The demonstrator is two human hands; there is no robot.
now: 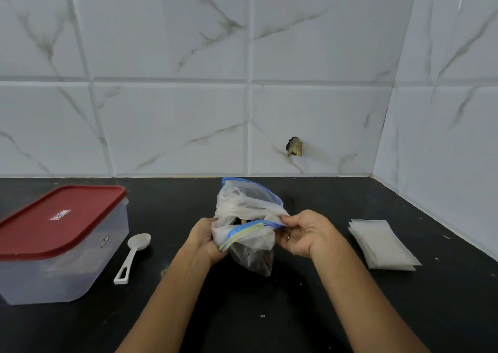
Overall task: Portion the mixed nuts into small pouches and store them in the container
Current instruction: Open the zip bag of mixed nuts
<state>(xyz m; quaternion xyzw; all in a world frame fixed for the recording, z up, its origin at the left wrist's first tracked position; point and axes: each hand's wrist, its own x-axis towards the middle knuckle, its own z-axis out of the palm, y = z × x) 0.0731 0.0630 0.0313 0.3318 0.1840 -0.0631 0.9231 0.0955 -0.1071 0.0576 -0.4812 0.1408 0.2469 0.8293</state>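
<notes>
You stand at a black countertop point(269, 315) set into a corner of white, marble-veined wall tiles point(172, 126), one of which has a dark chipped spot point(294, 146) low down, right of centre. The bag of mixed nuts point(249, 218), a clear zip bag with a blue closure strip, is in front of you at the middle of the counter, held between both your hands. Its dark contents sag in the lower end, which points toward you, and its crumpled upper part rises toward the wall. Your left hand point(206, 241) grips the bag's left side, fingers curled round the plastic near the blue strip. Your right hand point(305, 234) pinches the bag's right edge at the strip, thumb and fingers closed on it. Whether the bag's bottom touches the counter or hangs just above it cannot be told. The container point(62, 272), translucent with its red lid point(58, 219) on, sits well to the left of your left hand. A white plastic spoon point(132, 255) lies just beside it on the counter, bowl toward the wall, handle toward you. A flat stack of small clear pouches point(382, 243) lies on the counter to the right of your right hand, apart from it.
</notes>
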